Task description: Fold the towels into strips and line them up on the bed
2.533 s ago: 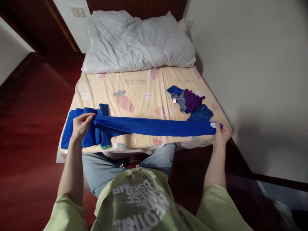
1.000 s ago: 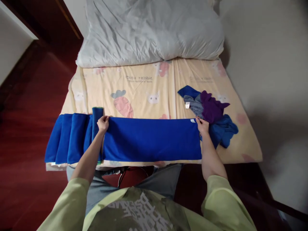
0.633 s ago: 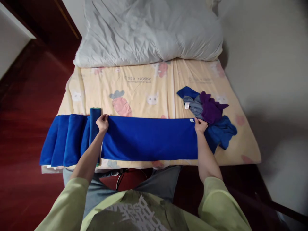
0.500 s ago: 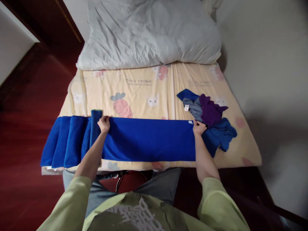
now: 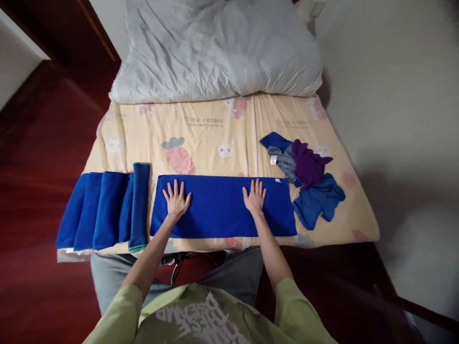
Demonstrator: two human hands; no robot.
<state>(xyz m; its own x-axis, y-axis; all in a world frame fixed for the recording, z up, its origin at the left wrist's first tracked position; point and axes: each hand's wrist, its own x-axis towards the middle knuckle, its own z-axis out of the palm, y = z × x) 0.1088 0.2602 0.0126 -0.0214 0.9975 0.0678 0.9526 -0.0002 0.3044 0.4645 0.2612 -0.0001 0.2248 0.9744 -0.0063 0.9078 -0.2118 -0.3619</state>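
Note:
A long blue cloth [image 5: 222, 210] lies flat across the near part of the bed, with a small white tag at its upper right corner. My left hand [image 5: 177, 199] rests palm down on its left part, fingers spread. On the right part my right hand [image 5: 255, 197] lies flat too, its fingers apart. Several rolled or folded blue cloths [image 5: 108, 208] stand side by side at the left, and a blue roll with green edges [image 5: 139, 205] lies between them and the flat cloth.
To the right is a loose heap with a purple cloth [image 5: 309, 162], a grey cloth [image 5: 286, 161] and a crumpled blue cloth [image 5: 319, 200]. A large grey-white bundle [image 5: 222, 52] covers the far end of the patterned bed [image 5: 208, 138]. A wall is on the right.
Both hands have let go of the cloth's upper corners and moved inward onto its surface, fingers now spread. The cloth now lies flat, its right end apart from the crumpled blue cloth.

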